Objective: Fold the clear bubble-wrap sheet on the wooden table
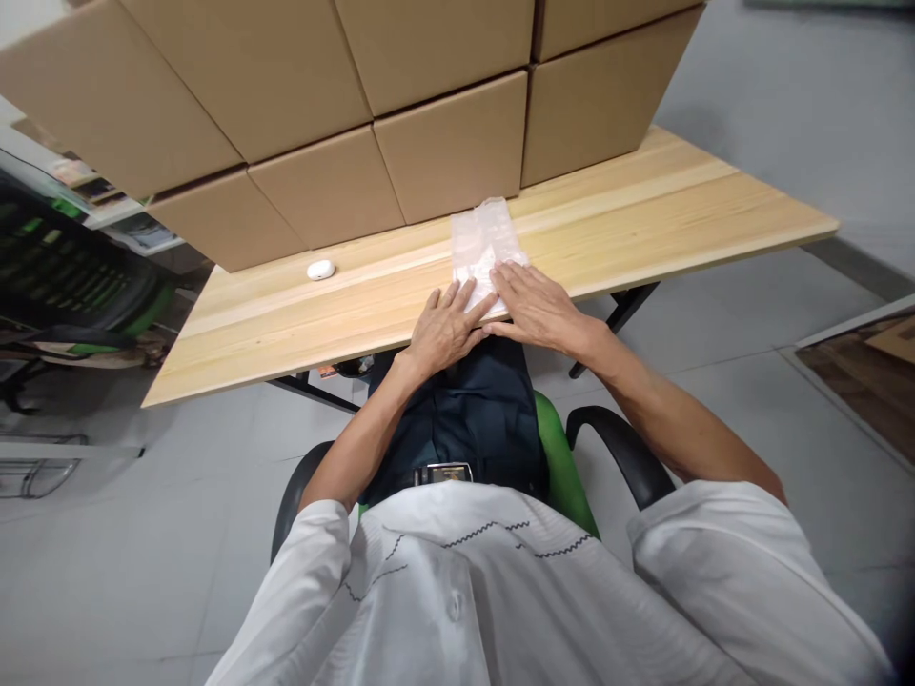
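Observation:
A clear plastic bag (486, 229) lies flat on the wooden table (643, 229), its far end close to the cardboard boxes. Something whitish shows through its near part, too unclear to name. My left hand (447, 329) rests on the bag's near left side, fingers stretched out. My right hand (536, 305) lies on its near right side, also with fingers extended. The hands almost meet at the table's front edge. Beneath them the near end of the bag is partly hidden.
Large cardboard boxes (450, 143) stand stacked along the back of the table. A small white rounded case (321, 271) sits left of my hands. A green and black chair (564, 457) is under me; another chair (64, 276) stands at the far left.

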Action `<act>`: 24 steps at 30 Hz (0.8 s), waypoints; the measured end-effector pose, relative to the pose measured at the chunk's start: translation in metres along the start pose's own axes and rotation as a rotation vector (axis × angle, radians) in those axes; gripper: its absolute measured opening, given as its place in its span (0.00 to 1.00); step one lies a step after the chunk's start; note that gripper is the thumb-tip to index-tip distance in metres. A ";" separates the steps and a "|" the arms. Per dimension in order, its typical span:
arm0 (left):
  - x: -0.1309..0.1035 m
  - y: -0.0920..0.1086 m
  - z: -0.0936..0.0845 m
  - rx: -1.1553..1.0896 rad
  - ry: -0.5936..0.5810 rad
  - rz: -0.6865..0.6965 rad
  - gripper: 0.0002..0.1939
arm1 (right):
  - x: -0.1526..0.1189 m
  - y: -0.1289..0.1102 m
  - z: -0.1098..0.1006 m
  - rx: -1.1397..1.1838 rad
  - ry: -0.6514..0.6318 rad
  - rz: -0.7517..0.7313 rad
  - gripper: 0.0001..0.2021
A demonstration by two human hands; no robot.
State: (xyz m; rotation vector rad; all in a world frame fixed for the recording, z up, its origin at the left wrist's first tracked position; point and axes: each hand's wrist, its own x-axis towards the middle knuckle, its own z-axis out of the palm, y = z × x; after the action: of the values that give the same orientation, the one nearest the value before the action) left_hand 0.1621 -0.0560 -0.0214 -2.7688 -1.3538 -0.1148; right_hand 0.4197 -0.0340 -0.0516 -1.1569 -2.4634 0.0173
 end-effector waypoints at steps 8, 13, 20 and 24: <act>0.000 -0.014 0.002 -0.017 -0.019 0.054 0.42 | -0.001 0.003 -0.002 -0.033 -0.046 -0.011 0.50; 0.012 -0.030 0.003 -0.013 -0.014 0.109 0.49 | -0.001 0.002 -0.001 -0.048 -0.051 -0.003 0.49; 0.022 -0.034 0.014 -0.085 -0.010 0.141 0.54 | -0.001 0.001 0.001 -0.020 -0.053 0.019 0.50; 0.022 -0.037 0.016 -0.079 0.001 0.153 0.57 | 0.000 0.003 0.000 -0.005 -0.048 0.003 0.51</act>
State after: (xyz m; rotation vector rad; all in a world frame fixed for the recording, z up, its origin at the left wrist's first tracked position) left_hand 0.1471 -0.0142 -0.0344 -2.9241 -1.1565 -0.1650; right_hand 0.4219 -0.0319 -0.0527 -1.1747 -2.5048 0.0406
